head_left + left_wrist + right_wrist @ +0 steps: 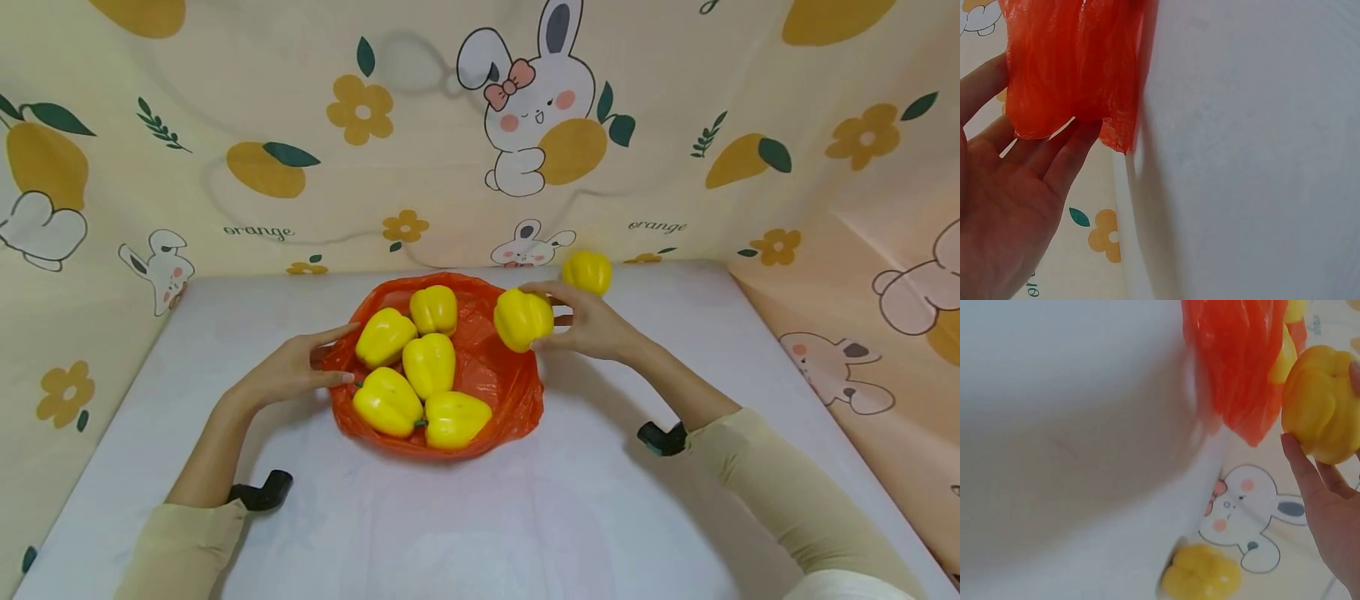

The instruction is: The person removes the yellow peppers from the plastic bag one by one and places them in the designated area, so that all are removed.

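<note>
In the head view, my right hand (592, 325) grips a yellow bell pepper (522, 320) above the right rim of a red plastic bag (480, 367). The right wrist view shows fingertips against the held pepper (1322, 403). My left hand (288, 367) rests at the bag's left side, its thumb and fingers spread and touching the rim. In the left wrist view, its fairly straight fingers reach the bag's outer wall (1072, 69); some tips are hidden behind the plastic. Several yellow bell peppers (429, 367) lie inside the opened bag.
Another yellow bell pepper (587, 272) stands on the white table (480, 525) near the back, beyond the right hand. Patterned cloth (420, 167) with rabbits and fruit walls off the back and sides. Each wrist carries a black device (262, 492).
</note>
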`<move>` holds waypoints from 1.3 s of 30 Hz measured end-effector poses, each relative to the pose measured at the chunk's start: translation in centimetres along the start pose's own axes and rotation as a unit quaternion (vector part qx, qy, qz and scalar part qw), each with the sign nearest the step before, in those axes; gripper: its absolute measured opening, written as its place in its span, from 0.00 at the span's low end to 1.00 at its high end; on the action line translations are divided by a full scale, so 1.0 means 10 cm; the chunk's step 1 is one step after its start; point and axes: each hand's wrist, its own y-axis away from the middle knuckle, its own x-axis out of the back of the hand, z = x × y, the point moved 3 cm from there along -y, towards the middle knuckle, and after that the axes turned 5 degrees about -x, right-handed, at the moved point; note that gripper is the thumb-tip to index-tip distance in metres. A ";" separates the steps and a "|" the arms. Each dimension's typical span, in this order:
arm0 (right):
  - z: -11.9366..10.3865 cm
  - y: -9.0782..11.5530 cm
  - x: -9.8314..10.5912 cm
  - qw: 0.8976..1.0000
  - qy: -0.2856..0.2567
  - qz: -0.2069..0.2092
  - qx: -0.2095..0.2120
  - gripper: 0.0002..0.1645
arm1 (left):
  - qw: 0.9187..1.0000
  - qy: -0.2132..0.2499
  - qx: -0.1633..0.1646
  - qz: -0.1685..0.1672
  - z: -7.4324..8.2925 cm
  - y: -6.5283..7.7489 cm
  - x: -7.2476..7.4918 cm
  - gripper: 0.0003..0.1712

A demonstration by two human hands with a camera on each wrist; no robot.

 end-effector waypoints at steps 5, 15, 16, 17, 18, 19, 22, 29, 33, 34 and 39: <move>0.01 0.02 0.14 1.000 -0.006 0.016 -0.004 0.49 | 1.000 -0.001 0.009 0.000 -0.01 0.00 0.00 0.46; 0.08 0.07 0.45 0.998 0.026 0.054 -0.001 0.48 | 1.000 -0.010 0.003 -0.001 -0.03 0.00 0.01 0.47; 0.09 0.08 0.48 0.998 0.028 0.058 -0.001 0.48 | 1.000 -0.011 0.004 0.000 -0.04 0.00 0.01 0.47; 0.11 0.08 0.50 0.998 0.033 0.062 -0.003 0.48 | 1.000 -0.012 0.004 0.000 -0.04 0.00 0.01 0.47; 0.12 0.08 0.53 0.997 0.035 0.066 -0.006 0.49 | 1.000 -0.012 0.004 -0.001 -0.04 0.00 0.01 0.47; 0.14 0.09 0.56 0.997 0.039 0.069 -0.011 0.49 | 1.000 -0.012 0.003 -0.001 -0.03 0.00 0.01 0.47; 0.19 0.10 0.63 0.996 0.048 0.073 -0.033 0.50 | 1.000 -0.012 0.003 -0.002 -0.02 -0.01 0.01 0.47; 0.28 0.07 0.79 0.993 0.049 0.082 -0.069 0.54 | 1.000 -0.012 -0.002 -0.001 -0.01 -0.01 0.01 0.46; 0.27 0.09 0.87 0.992 0.058 0.083 -0.080 0.55 | 1.000 -0.001 -0.003 -0.002 -0.01 -0.01 0.01 0.46; 0.28 0.09 0.89 0.991 0.056 0.084 -0.083 0.55 | 1.000 0.001 -0.004 -0.002 -0.01 -0.01 0.01 0.46; 0.41 0.10 1.00 0.988 0.062 0.093 -0.110 0.58 | 1.000 0.002 -0.004 -0.004 -0.02 -0.02 0.00 0.47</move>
